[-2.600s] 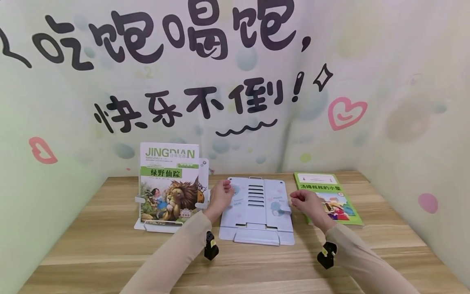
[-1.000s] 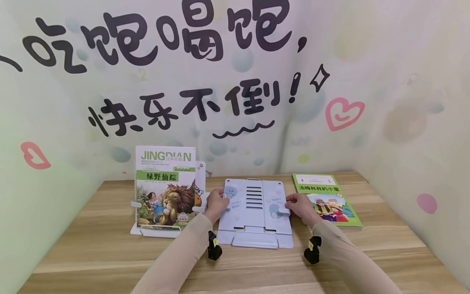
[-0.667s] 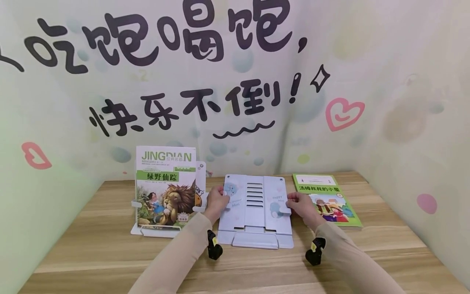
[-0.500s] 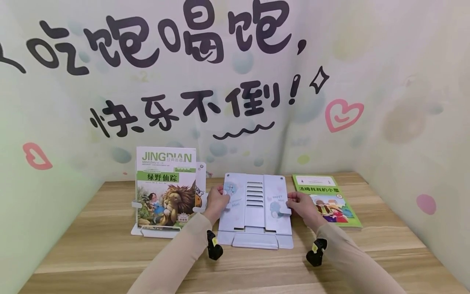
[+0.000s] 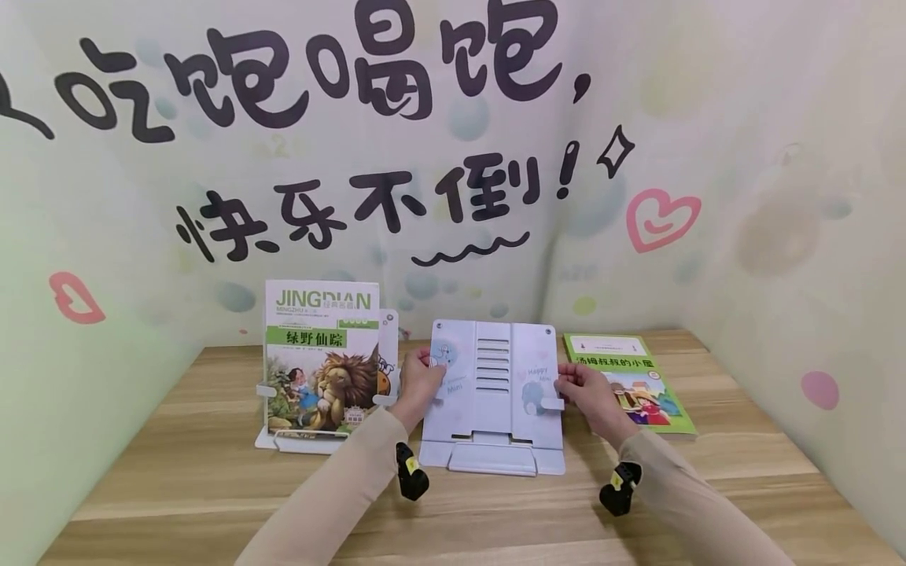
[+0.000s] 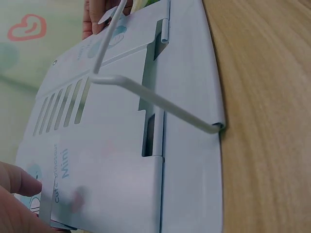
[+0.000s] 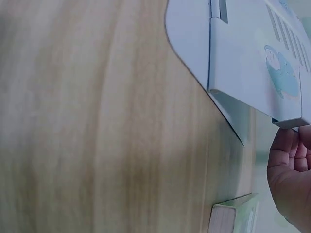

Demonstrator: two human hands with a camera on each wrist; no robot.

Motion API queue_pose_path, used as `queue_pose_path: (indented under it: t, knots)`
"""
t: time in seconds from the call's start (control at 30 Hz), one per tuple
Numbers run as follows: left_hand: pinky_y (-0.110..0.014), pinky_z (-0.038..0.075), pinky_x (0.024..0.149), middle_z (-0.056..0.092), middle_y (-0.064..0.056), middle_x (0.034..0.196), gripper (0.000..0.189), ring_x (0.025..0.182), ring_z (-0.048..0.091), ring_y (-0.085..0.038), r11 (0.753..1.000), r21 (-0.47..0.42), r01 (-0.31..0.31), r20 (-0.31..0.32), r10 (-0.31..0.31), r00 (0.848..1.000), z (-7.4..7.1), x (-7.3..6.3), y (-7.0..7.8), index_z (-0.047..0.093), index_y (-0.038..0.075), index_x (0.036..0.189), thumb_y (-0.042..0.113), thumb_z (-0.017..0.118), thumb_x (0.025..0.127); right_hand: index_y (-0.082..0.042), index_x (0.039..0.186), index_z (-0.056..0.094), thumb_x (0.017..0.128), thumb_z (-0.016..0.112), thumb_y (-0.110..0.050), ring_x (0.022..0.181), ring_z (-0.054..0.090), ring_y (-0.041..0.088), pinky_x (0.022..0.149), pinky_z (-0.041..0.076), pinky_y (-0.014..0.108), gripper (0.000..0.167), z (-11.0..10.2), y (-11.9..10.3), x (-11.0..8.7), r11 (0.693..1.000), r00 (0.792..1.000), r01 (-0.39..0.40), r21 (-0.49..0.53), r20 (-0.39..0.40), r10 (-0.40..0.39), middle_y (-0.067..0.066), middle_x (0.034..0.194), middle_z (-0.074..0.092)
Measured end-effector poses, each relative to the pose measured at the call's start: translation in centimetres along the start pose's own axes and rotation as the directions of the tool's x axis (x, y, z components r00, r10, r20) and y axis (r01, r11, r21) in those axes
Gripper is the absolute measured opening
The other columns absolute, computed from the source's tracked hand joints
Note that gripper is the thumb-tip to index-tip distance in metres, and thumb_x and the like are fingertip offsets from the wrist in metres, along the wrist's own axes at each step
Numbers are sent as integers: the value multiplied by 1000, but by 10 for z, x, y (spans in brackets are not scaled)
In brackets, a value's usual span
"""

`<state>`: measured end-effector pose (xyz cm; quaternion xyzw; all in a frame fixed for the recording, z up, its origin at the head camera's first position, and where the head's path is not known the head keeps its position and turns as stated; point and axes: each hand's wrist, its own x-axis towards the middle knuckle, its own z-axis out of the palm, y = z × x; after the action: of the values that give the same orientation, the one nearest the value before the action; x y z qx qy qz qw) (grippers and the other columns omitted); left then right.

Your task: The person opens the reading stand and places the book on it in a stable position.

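A pale blue-white metal book stand (image 5: 493, 424) with slots and cartoon prints is in the middle of the table, its back panel tilted up from the base. My left hand (image 5: 419, 384) pinches the panel's left edge, thumb on the front, as the left wrist view also shows. At the opposite edge my right hand (image 5: 587, 393) pinches the panel near a small side clip. In the right wrist view, a gap shows between the raised panel and its base plate (image 7: 194, 53). The right fingertips are partly hidden behind the panel.
On the left, a second book stand (image 5: 388, 338) holds an upright green-and-white book (image 5: 322, 362). Another green book (image 5: 633, 385) lies flat on the wooden table (image 5: 453, 519), close beside my right hand. A printed cloth backdrop (image 5: 453, 157) rises behind the table.
Both hands closed in on the stand's side edges and took hold of them. The back panel has since swung upward from lying nearly flat, its top edge rising, while the base stayed put.
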<state>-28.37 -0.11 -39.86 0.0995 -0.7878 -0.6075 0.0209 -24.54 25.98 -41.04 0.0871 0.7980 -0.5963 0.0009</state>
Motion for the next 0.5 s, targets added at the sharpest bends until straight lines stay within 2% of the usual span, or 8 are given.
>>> queue_pose_path:
  t: [0.27,0.5]
  knots:
    - [-30,43,75,52,-11,100,39,89,50,-22,998,-57,-33,-25,31,999,-1,-4,4,48,1,119,0,62,83,8,120,45,93,52,0,85,51,10,73,49,19,29,-4,-4,-7,997,997,65,42,36,-67,5,96,53]
    - [-27,42,72,52,-9,98,38,87,51,-21,996,-75,-41,-10,41,999,-6,-8,4,48,3,119,0,61,84,8,120,45,93,51,0,87,51,9,77,51,21,28,-5,-4,-12,993,993,108,40,48,-110,7,99,52]
